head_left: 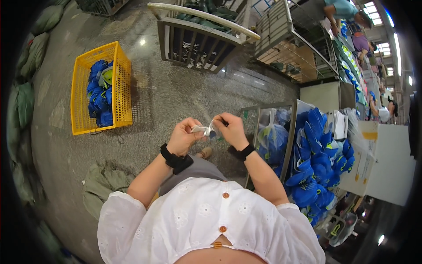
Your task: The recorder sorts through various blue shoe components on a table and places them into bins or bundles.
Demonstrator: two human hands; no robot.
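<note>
In front of my waist both hands come close together over a small crumpled strip of white, partly see-through material (203, 130); its exact kind is not plain. My left hand (181, 137) pinches one end between closed fingers. The other end is in the closed fingers of my right hand (233, 131). A small dark thing (224, 122) shows at the right fingers, too little of it to name. Black bands circle both wrists. To the right, blue fabric shoe uppers (310, 163) with lime-green trim are heaped beside a see-through bag (271, 136) of similar pieces.
On the floor at left stands a yellow plastic crate (80, 105) with more blue pieces. A barred cart (193, 44) and a wire cage (290, 37) are ahead. Green sacks (26, 97) line the left; a greenish cloth sack (103, 185) lies nearby. People work at far right.
</note>
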